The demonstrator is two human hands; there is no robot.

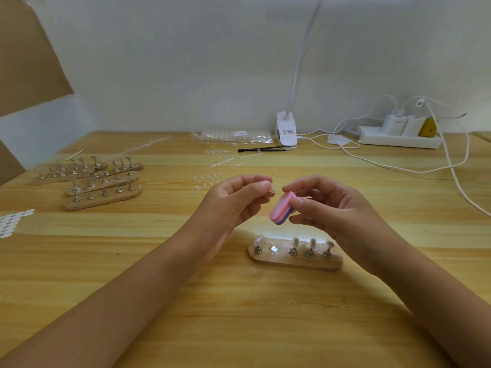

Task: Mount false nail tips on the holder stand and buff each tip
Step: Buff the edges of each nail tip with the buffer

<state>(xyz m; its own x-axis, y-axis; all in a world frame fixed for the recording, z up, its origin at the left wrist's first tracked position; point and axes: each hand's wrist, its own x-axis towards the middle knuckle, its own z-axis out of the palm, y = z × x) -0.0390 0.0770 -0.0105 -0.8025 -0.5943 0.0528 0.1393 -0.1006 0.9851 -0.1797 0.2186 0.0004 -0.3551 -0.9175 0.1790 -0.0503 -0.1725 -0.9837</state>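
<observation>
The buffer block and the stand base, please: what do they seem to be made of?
The buffer block looks like matte foam, with stacked pink and purple layers and rounded edges. The stand base seems to be pale, smooth wood, given its tan colour.

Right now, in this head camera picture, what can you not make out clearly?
Head view, clear false nail tip pinched by the left hand: blurred and see-through, shape unclear.
Head view, pink and purple buffer block: far end covered by the right hand.
Head view, white clip lamp: label too small to read, lamp head cut off by the top edge.
</observation>
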